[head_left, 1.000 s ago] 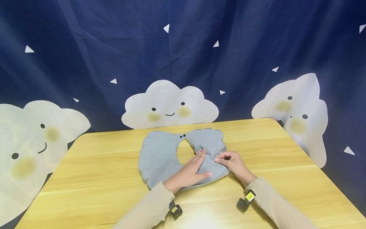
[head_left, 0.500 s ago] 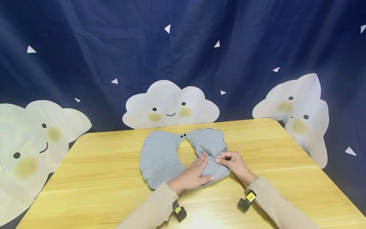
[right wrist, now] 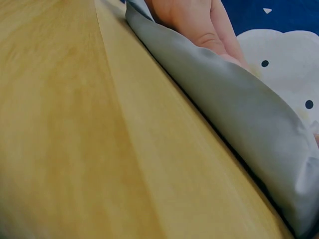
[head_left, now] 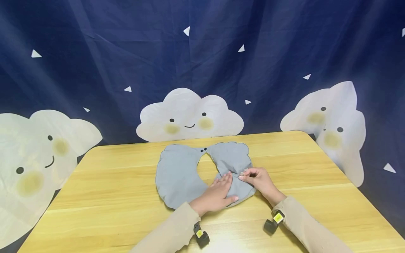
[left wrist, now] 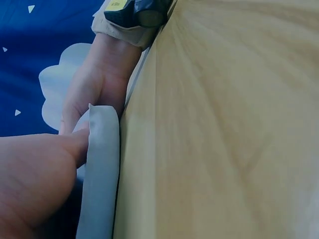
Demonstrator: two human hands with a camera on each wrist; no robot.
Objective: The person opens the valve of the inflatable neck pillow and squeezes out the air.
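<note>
A grey U-shaped neck pillow, scallop-edged and puffed up a little, lies on the table with two dark snaps at its far tips. My left hand rests with extended fingers on the pillow's near right part. At the right side, my right hand pinches the pillow's surface between thumb and fingers, beside a crease; what exactly lies between the fingertips is hidden. In the left wrist view, the pillow's edge stands between both hands. The right wrist view has the pillow's side with the left hand behind it.
The wooden table has rounded far corners. Behind it hangs a dark blue curtain printed with white clouds and small triangles. Each wrist wears a small black camera, such as the right wrist camera.
My left hand has slid slightly right and toward me over the pillow. The right hand keeps its pinch in nearly the same spot.
</note>
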